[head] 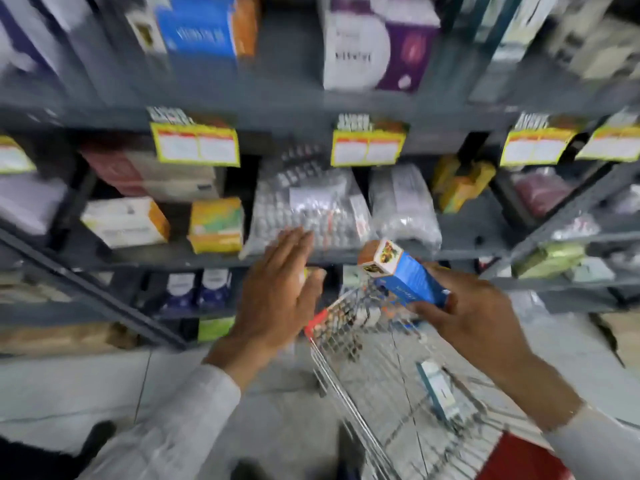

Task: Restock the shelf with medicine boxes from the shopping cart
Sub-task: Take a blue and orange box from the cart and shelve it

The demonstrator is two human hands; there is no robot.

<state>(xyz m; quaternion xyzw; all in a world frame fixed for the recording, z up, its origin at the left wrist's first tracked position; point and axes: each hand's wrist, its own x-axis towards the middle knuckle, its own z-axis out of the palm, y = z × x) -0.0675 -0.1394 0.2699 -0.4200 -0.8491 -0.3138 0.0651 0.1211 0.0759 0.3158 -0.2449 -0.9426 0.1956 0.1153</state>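
My right hand (464,313) grips a blue medicine box (405,275) with an orange top, tilted, above the front of the wire shopping cart (349,372). My left hand (280,289) is open with flat fingers, raised in front of the grey metal shelf (173,259) near clear bags of blister packs (311,209). Another white and teal box (438,389) lies inside the cart. The picture is blurred by motion.
The shelf holds white, orange and yellow boxes (214,225) at the left, a second clear bag (403,206) at the middle and yellow price tags (195,145) on the upper rail. Dark blue boxes (197,289) stand on the lower level. Grey tiled floor lies below.
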